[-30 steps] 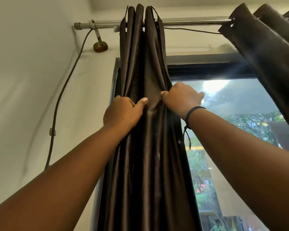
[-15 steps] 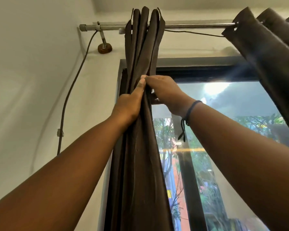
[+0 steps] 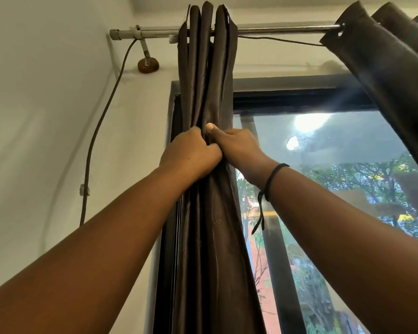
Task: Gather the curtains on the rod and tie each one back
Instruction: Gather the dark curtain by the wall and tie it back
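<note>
A dark brown curtain (image 3: 203, 75) hangs in tight folds from the metal rod (image 3: 278, 30), bunched at the rod's left end. My left hand (image 3: 188, 154) grips the folds from the left, well below the rod. My right hand (image 3: 237, 145) grips them from the right, thumb up against the cloth, touching the left hand. A second dark curtain (image 3: 384, 66) hangs gathered on the rod at the upper right, apart from both hands.
A dark cable (image 3: 99, 121) runs down the white wall from the rod's left end. The rod bracket (image 3: 148, 63) is fixed to the wall. A thin cord (image 3: 280, 41) sags under the rod. The window pane (image 3: 336, 177) and its dark frame lie behind.
Both hands closed together round the curtain, squeezing its spread folds into a narrow bunch. More window shows to the right of it.
</note>
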The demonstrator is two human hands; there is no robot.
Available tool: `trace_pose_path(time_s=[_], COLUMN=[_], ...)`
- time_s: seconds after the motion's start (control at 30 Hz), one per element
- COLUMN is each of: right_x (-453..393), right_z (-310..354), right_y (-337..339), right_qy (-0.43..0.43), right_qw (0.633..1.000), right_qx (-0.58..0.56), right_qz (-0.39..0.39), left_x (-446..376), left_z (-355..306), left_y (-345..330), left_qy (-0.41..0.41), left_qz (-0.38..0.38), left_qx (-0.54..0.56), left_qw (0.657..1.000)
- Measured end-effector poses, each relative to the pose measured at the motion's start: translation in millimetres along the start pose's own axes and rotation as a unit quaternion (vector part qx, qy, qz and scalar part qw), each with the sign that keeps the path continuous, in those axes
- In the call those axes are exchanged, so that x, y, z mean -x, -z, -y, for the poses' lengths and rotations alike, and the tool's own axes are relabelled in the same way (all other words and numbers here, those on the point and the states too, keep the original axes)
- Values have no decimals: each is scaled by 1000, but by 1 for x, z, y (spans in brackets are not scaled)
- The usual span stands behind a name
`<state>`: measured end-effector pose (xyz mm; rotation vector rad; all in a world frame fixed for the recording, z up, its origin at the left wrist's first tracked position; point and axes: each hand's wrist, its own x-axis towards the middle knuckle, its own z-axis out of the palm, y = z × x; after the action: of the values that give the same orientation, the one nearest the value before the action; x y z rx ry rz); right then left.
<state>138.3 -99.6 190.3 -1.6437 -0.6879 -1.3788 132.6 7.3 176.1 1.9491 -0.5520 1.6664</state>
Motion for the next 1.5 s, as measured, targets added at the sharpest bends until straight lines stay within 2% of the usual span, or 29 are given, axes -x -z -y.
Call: trace_pose_path(time_s=[0.1,0.17,0.23,0.3,0.37,0.47,0.53,0.6,0.63,0.7,0.77,0.8,0.87,0.9,1.03,1.1,1.2,1.33,1.4,1.5], right_x=[1,-1,-5,-12,-13,-15,-19,-21,-23,-19,-17,-14,-15,-12,-5,6,31,80,112,169], right_z=[-1,3,10,20,34,55,64,75,83,100,119,127,134,129,104,85,62,31,14,-16], right_y=[0,5,4,-1,-12,-36,-58,-84,-98,-123,-138,-146,-155,-154,-136,-130,-120,-111,-105,-98], right_qy=[-48,-97,-106,-95,-68,-23,13,74,127,162,139,154,157,173,55,52,51,4,-36,-126], right_qw=[992,970,965,982,990,971,939,875,829,810,881,896,898,884,890,887,852,828,833,865], right_qx=[-88,-162,-161,-87,46,206,304,439,508,523,410,375,369,390,400,409,455,456,419,335], right_qz=[79,156,177,140,112,122,159,191,197,213,192,181,182,193,211,209,254,328,360,351], left_x=[7,7,8,14,18,21,23,24,24,23,21,21,23,25,34,40,59,116,159,227], left_z=[-3,-2,-1,-2,1,15,32,51,63,85,102,108,117,119,114,110,117,127,125,122], left_y=[-6,-9,-12,-14,-11,-2,9,21,28,42,57,65,72,70,45,26,-13,-51,-60,-68], left_qy=[-18,-3,5,-2,3,43,79,117,130,127,105,98,83,82,67,65,82,57,70,145], left_qz=[-8,4,28,43,51,46,43,47,49,46,10,-11,-27,-19,38,63,107,101,88,100], left_qx=[90,133,163,212,231,228,263,287,287,262,219,213,217,212,130,108,130,163,176,192], left_qw=[996,991,986,976,972,972,961,950,948,955,970,972,972,974,989,990,982,980,978,966])
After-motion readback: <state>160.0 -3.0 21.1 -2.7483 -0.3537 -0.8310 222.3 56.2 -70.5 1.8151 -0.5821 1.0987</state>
